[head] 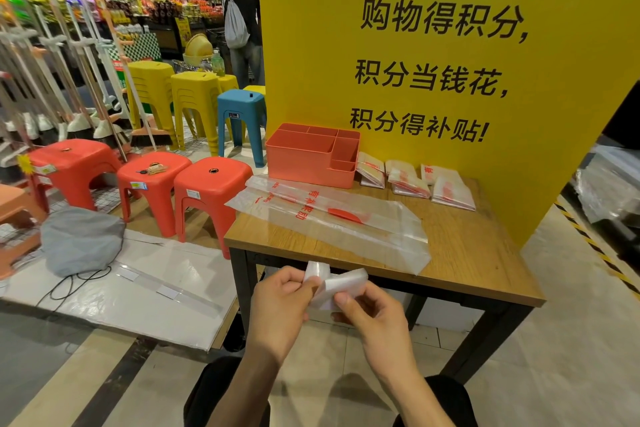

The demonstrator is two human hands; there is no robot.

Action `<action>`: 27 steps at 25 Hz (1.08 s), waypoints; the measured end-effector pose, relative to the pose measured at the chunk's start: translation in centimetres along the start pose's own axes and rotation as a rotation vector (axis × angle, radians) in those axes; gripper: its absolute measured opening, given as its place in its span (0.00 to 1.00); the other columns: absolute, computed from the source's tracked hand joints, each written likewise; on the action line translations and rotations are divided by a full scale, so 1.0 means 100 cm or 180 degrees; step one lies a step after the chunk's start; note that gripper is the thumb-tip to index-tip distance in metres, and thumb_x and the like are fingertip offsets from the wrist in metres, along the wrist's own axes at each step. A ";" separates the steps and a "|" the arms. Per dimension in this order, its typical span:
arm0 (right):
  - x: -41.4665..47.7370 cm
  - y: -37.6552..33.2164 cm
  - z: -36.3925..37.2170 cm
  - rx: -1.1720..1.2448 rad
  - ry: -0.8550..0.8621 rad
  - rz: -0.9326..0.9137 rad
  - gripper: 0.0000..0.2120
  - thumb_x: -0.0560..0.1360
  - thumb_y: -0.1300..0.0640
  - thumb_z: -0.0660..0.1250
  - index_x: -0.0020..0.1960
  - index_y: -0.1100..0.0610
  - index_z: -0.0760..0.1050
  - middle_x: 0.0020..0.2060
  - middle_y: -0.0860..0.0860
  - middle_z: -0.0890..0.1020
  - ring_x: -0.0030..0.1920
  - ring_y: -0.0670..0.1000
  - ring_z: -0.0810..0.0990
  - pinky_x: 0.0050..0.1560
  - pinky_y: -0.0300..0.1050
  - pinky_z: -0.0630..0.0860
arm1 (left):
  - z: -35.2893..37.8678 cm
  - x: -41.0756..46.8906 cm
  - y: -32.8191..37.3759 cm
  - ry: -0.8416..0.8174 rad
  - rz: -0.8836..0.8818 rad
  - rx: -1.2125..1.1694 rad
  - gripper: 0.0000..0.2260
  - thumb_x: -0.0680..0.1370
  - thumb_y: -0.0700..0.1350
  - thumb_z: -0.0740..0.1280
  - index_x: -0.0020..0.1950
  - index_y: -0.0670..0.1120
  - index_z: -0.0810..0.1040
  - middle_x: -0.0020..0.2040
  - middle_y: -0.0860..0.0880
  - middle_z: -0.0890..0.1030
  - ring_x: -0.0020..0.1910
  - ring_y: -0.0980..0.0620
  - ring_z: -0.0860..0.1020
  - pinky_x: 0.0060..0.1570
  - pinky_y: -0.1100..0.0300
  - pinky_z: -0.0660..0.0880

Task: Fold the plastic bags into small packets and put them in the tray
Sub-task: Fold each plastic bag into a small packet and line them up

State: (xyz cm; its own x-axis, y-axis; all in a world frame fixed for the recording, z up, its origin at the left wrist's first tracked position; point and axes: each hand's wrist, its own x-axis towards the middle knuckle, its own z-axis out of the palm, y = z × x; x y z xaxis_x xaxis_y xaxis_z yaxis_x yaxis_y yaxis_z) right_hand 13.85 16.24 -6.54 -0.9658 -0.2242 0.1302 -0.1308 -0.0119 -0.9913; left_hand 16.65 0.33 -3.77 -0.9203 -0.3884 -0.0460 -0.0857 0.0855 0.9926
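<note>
Both hands hold a small folded packet of clear plastic bag (337,282) in the air just in front of the table's near edge. My left hand (282,302) pinches its left end and my right hand (372,314) pinches its lower right side. A long clear plastic bag with red print (332,220) lies flat across the wooden table (467,253). The coral tray with several compartments (304,163) stands at the table's back left. Several folded packets (415,182) lie in a row to the right of the tray, against the yellow board.
A tall yellow sign board (433,45) stands behind the table. Red stools (207,184), yellow and blue stools and brooms crowd the left. A grey bag (81,239) and flattened cardboard lie on the floor. A person with a backpack (242,17) stands far back.
</note>
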 end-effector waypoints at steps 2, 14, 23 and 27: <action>0.001 -0.001 0.002 -0.0023 0.0127 -0.0048 0.06 0.78 0.55 0.72 0.45 0.56 0.84 0.41 0.54 0.85 0.44 0.53 0.84 0.49 0.45 0.81 | -0.004 0.002 0.003 -0.0238 0.0174 -0.0017 0.08 0.82 0.44 0.70 0.46 0.44 0.85 0.40 0.47 0.86 0.39 0.53 0.84 0.43 0.57 0.80; 0.005 -0.007 -0.001 0.0267 0.0259 0.0253 0.09 0.79 0.54 0.72 0.58 0.52 0.82 0.47 0.52 0.87 0.49 0.54 0.86 0.42 0.50 0.85 | 0.002 0.005 0.001 -0.0733 0.0590 0.0256 0.07 0.82 0.47 0.69 0.52 0.52 0.88 0.47 0.53 0.88 0.51 0.53 0.85 0.51 0.60 0.80; 0.008 -0.009 -0.007 0.0078 0.0263 0.0303 0.10 0.77 0.59 0.75 0.57 0.51 0.83 0.48 0.49 0.88 0.49 0.49 0.87 0.51 0.49 0.85 | 0.016 0.008 -0.003 -0.0635 0.0229 -0.0151 0.09 0.82 0.46 0.69 0.48 0.49 0.89 0.46 0.47 0.88 0.51 0.46 0.86 0.62 0.41 0.78; 0.015 -0.011 -0.020 0.0075 0.0378 0.0264 0.08 0.75 0.62 0.77 0.52 0.53 0.86 0.44 0.53 0.88 0.47 0.55 0.87 0.50 0.51 0.84 | 0.022 0.011 -0.001 -0.0896 0.0171 -0.0346 0.09 0.82 0.47 0.69 0.51 0.45 0.87 0.48 0.41 0.87 0.53 0.37 0.84 0.63 0.36 0.76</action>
State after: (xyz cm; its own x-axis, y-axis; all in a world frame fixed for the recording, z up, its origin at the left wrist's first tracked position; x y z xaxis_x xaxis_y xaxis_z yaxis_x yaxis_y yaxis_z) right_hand 12.14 17.85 -5.27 -0.9930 -0.1084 0.0475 -0.0454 -0.0215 -0.9987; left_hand 14.79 1.89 -4.19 -0.9933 -0.1152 -0.0073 -0.0067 -0.0055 1.0000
